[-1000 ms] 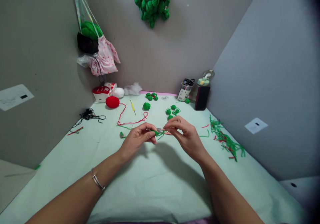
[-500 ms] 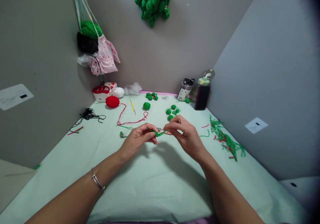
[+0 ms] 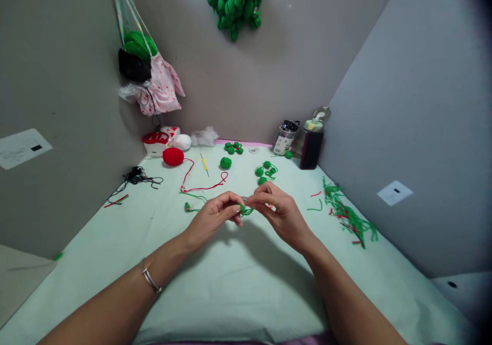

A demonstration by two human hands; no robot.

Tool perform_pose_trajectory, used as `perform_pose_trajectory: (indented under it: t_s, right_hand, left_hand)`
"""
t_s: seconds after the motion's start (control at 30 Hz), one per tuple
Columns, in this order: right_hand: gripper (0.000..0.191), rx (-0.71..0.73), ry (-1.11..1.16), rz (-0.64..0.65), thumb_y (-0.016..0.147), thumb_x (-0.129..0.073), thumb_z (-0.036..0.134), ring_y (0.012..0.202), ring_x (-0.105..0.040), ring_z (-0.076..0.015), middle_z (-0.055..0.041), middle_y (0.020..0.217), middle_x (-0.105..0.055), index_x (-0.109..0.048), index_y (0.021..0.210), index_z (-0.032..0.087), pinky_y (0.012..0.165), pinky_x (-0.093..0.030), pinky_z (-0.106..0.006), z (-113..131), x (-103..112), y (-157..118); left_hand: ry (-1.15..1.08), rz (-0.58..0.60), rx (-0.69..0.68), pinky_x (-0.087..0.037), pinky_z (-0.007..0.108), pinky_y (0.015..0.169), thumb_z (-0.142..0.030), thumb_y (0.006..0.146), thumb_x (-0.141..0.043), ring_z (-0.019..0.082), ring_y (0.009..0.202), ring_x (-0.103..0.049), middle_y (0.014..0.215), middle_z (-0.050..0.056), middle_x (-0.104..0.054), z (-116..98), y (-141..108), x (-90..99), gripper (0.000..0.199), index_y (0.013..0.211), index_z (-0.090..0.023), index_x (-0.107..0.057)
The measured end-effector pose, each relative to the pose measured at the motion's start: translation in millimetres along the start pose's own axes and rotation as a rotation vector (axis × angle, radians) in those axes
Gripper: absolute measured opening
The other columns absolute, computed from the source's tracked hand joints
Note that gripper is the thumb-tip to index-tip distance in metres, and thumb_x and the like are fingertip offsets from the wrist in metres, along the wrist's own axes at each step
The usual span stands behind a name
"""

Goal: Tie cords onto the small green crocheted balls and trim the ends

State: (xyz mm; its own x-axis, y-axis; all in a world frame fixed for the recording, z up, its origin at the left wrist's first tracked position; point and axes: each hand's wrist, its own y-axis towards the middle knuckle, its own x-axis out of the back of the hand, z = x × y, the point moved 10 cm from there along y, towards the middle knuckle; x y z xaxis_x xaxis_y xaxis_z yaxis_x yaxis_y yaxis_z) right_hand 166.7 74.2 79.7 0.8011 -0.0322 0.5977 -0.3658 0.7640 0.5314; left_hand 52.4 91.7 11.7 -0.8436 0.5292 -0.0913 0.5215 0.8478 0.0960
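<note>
Between the thumb and fingers of my left hand (image 3: 217, 214) is a small piece of green yarn work (image 3: 243, 209). Close on its right, my right hand (image 3: 279, 209) is closed in a pinch; whatever its fingertips hold is too small to make out. Loose green strands hang just below those fingertips. Partly hidden behind the hands, a greyish metal object lies on the light green cloth (image 3: 230, 293). Left of my left hand, a small green yarn ball (image 3: 187, 207) trails a strand toward it.
Farther back are a red yarn ball (image 3: 173, 157), a yellow-handled crochet hook (image 3: 204, 164), a green yarn ball (image 3: 225, 163) and small green knitted pieces (image 3: 266, 170). Green and red yarn scraps (image 3: 349, 214) lie right, black cord (image 3: 136, 177) left. A phone (image 3: 311, 150) leans near a pen holder (image 3: 285, 139).
My right hand has moved slightly left, nearer my left hand. The green piece has shifted in the left fingers, and its strands now droop below the right fingertips.
</note>
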Motion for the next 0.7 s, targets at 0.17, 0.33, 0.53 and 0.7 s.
perform_pose_trajectory:
  t_s: [0.17,0.33,0.53,0.7]
  right_hand:
    - [0.015,-0.053,0.032,-0.017,0.091,-0.058,0.01,0.075,-0.057,-0.013,-0.0022,0.086,-0.061,-0.065,0.097,0.021,0.068,-0.046,-0.026,0.3,-4.5,-0.7]
    - [0.012,-0.071,0.105,0.023,0.092,-0.057,0.015,0.076,-0.06,-0.013,-0.0034,0.093,-0.063,-0.062,0.102,0.021,0.071,-0.049,-0.026,3.3,-12.7,-1.6]
    - [0.007,-0.064,-0.02,-0.055,0.092,-0.06,0.026,0.065,-0.049,-0.011,-0.0025,0.087,-0.057,-0.058,0.09,0.02,0.06,-0.043,-0.025,8.1,-3.8,-2.0]
    - [0.016,-0.037,-0.171,0.009,0.087,-0.067,0.032,0.066,-0.05,-0.0116,-0.0019,0.085,-0.058,-0.055,0.086,0.02,0.058,-0.04,-0.024,8.5,-19.0,-4.2]
  left_hand:
    - [0.032,-0.038,-0.062,-0.04,0.03,0.086,-0.033,0.094,-0.053,0.016,0.092,-0.056,0.094,0.002,-0.06,-5.2,0.2,2.1,0.014,0.097,-0.019,-0.058]
    - [0.03,-0.083,-0.056,-0.038,0.029,0.083,-0.034,0.092,-0.055,0.016,0.09,-0.051,0.091,0.001,-0.057,-1.7,2.2,6.1,0.016,0.097,-0.019,-0.058]
    - [0.004,-0.212,-0.055,-0.039,0.028,0.082,-0.035,0.089,-0.06,0.016,0.086,-0.051,0.086,0.0,-0.057,-3.0,0.6,16.3,0.017,0.091,-0.018,-0.059]
    - [0.058,-0.237,-0.065,-0.041,0.029,0.083,-0.035,0.088,-0.061,0.017,0.088,-0.055,0.09,0.002,-0.062,-2.1,-1.8,16.3,0.017,0.092,-0.019,-0.06]
